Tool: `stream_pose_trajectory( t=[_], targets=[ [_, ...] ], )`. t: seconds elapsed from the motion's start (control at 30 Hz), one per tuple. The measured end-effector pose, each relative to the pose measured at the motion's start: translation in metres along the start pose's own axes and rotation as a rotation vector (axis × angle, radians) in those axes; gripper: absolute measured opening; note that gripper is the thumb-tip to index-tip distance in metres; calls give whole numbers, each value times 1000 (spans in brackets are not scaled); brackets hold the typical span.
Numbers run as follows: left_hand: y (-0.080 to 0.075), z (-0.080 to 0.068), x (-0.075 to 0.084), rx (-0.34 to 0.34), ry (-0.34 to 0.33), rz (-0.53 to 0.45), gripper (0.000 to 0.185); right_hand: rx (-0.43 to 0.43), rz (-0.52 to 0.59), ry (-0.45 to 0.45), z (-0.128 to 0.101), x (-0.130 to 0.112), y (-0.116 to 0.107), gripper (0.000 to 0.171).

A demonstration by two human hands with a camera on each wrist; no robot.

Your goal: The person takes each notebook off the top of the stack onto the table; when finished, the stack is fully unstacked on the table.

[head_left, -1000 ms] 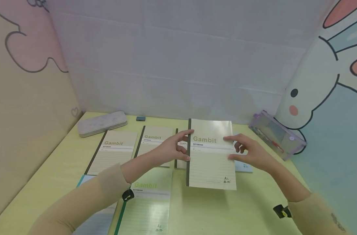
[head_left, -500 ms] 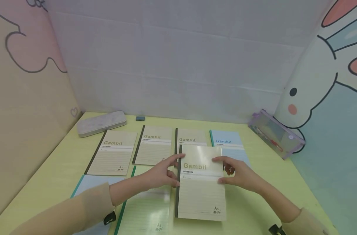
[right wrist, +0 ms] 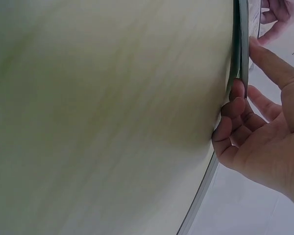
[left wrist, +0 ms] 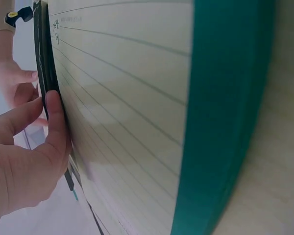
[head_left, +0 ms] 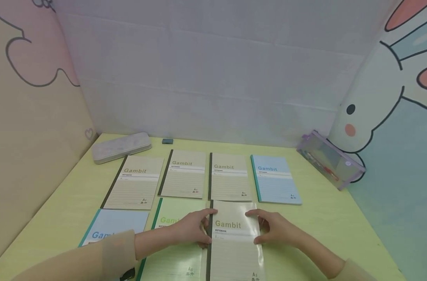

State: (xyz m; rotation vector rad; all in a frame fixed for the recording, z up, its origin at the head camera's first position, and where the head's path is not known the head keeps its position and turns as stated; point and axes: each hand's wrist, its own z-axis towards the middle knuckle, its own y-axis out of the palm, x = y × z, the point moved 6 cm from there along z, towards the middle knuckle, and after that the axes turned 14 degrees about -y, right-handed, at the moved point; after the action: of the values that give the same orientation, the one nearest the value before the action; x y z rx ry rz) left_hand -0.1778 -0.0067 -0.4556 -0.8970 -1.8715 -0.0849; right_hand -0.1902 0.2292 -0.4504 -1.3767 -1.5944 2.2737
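Between my two hands is a beige Gambit notebook [head_left: 234, 251] with a dark spine, low over the table at the front middle. My left hand [head_left: 189, 228] grips its spine edge, thumb below and index finger on the cover's corner. On the opposite long edge my right hand [head_left: 278, 229] pinches it; in the right wrist view, fingers curl under the notebook's edge [right wrist: 244, 54]. Just left lies a green notebook [head_left: 172, 257], partly under my left forearm. Its green spine [left wrist: 225, 98] fills much of the left wrist view.
Behind lie three beige notebooks [head_left: 133, 187] in a row, with a light blue notebook [head_left: 277, 185] at their right. Another blue notebook [head_left: 122, 222] is partly hidden by my left sleeve. A pencil case [head_left: 122, 148], a small dark block [head_left: 167, 141] and a clear purple-edged pouch [head_left: 332, 162] stand near the walls.
Both hands have brought the beige notebook down and toward me, from over the back row to beside the green notebook. The notebooks behind it are now uncovered.
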Motion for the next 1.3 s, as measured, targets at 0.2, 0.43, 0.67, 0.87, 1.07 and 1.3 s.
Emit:
stream_pose_trajectory(
  t=[0.2,0.43,0.67,0.87,1.07,1.3],
  targets=[
    [-3,0,4,9,21,134,71,-56,0,-3,3,-4,3,66],
    [-16,3,23,8,82,261,69,-61,-11,11,4,-5,-14,67],
    [-37,16,63,85,159,296,69,54,-113,-31,2,-4,-59,63],
    [-46,33,92,163,195,271,64,153,-208,6,-1,11,-100,61],
    [-42,58,112,220,217,268,63,243,-255,20,-2,32,-130,62],
    [-23,96,130,231,295,297,63,278,-254,97,-6,72,-145,64]
  ],
)
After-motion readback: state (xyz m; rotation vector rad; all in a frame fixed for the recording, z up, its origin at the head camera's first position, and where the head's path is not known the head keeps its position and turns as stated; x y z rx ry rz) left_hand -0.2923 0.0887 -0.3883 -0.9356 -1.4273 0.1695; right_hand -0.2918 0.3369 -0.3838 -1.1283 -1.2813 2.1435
